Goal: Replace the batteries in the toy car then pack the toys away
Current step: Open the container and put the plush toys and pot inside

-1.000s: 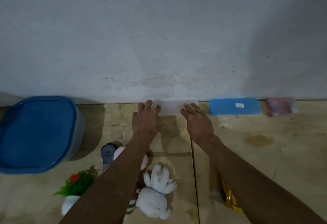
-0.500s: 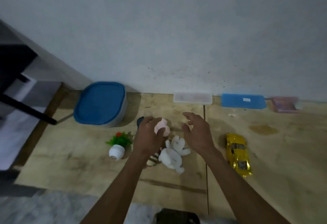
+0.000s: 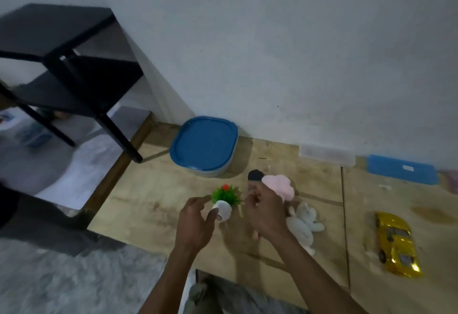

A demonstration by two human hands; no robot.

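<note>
Head view: the gold toy car (image 3: 396, 246) lies well right of the right hand (image 3: 266, 214), seemingly half-curled and empty; the left hand (image 3: 195, 224) is loosely open.

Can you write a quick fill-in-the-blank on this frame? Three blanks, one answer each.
1. The lid on the tub by the wall is ____ in colour.
2. The toy car lies to the ____ of the white plush rabbit.
3. The left hand is at the white pot of the small fake ____.

Missing words: blue; right; plant
</note>
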